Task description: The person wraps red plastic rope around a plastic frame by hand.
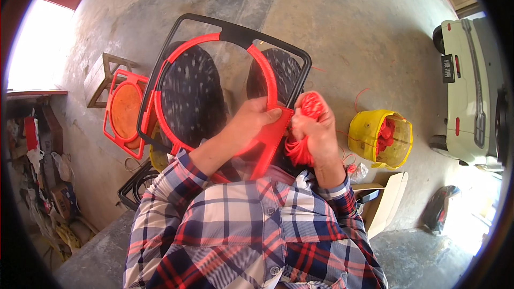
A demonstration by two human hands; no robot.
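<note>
Across my lap lies a black frame with rounded corners. Inside it is a ring mostly wrapped in red cord, with black parts showing. My left hand grips the right side of the ring, thumb on top, beside a red wrapped section between ring and frame. Close by, at the frame's right edge, my right hand is closed around a bundle of red cord. Some of the bundle shows above the fist and some hangs below it. The fingers' far side is hidden.
A yellow bucket holding red cord stands on the right. Left are a red frame with an orange round centre and a wooden stool. An open cardboard box sits near my right elbow; a pale vehicle is farther right.
</note>
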